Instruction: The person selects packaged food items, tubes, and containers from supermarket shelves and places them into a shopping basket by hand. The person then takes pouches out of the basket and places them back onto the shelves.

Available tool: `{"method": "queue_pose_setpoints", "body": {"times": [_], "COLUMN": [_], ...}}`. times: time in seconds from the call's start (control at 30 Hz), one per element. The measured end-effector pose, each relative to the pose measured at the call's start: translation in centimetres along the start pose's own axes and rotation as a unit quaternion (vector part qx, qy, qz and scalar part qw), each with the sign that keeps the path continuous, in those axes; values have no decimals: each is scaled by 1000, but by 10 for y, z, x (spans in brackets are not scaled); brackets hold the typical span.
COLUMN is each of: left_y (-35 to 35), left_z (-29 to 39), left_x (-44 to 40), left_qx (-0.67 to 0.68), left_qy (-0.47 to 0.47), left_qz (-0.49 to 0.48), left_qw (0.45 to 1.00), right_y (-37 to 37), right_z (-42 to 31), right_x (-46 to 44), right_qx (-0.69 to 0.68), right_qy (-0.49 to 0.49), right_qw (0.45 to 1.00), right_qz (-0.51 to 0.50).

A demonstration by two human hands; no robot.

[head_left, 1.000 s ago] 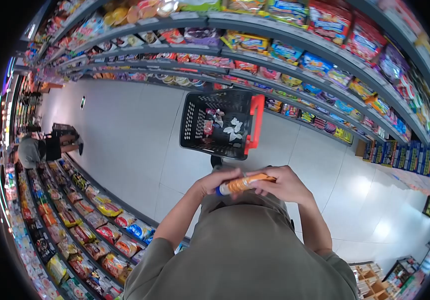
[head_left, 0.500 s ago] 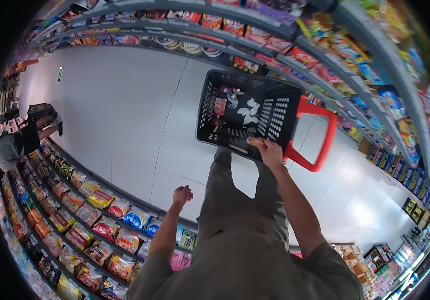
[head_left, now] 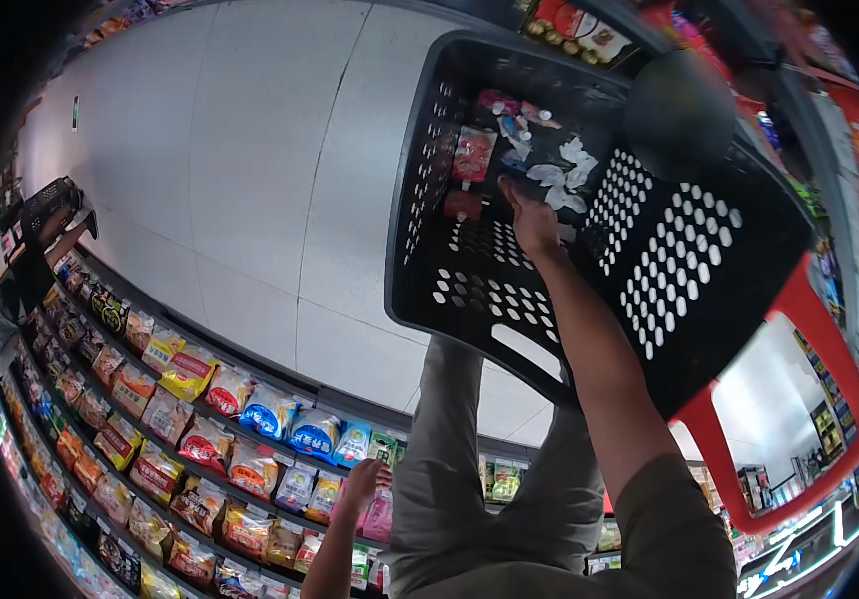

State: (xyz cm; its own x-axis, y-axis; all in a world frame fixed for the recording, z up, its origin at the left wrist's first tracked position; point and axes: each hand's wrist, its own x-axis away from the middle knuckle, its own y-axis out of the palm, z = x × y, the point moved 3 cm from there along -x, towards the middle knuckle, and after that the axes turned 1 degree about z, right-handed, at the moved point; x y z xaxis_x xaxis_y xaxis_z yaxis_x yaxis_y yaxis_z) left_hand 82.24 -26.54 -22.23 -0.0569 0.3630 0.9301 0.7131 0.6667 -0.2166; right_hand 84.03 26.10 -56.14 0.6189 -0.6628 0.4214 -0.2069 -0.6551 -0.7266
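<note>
My right hand [head_left: 534, 222] is down inside a black shopping basket [head_left: 509, 349] with rows of holes in its walls and a red handle [head_left: 809, 349]. One finger points toward the basket's floor; the other fingers are mostly hidden, so I cannot tell whether they hold anything. Close to that hand lie a white crumpled-looking item [head_left: 574, 175], a red packet [head_left: 474, 155], a darker red packet [head_left: 463, 206] and a small pink and blue item [head_left: 514, 130]. My left hand [head_left: 362, 487] hangs empty by my leg, fingers loosely bent and apart, near the snack shelf.
Shelves of bagged snacks [head_left: 250, 469] run along the left and below. More packaged goods [head_left: 579, 28] stand on shelving at the upper right. Far left, a person [head_left: 25, 275] is beside another dark basket [head_left: 47, 205]. Pale floor tiles [head_left: 250, 150] lie between.
The basket appears larger and nearer. My right hand, earlier at its near rim with a small orange-brown item, has gone down inside; that item is no longer visible. My left hand appears lower.
</note>
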Motion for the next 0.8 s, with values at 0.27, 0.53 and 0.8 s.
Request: {"method": "queue_pose_setpoints", "body": {"times": [0.27,0.53,0.8], "left_y": [3,11,33], "left_z": [53,104,172], "left_x": [2,45,106], "left_qx": [30,-1,-55], "left_qy": [52,185,359], "left_qz": [-6,-32,-71], "left_qw": [998,982,929], "right_y": [17,-71,-277], "right_z": [-25,-31,-121], "right_x": [-24,43,181], "right_qx": [19,0,53], "right_qy": [54,103,50], "right_qw": [997,989,995], "right_qz": [-51,-107,-71]}}
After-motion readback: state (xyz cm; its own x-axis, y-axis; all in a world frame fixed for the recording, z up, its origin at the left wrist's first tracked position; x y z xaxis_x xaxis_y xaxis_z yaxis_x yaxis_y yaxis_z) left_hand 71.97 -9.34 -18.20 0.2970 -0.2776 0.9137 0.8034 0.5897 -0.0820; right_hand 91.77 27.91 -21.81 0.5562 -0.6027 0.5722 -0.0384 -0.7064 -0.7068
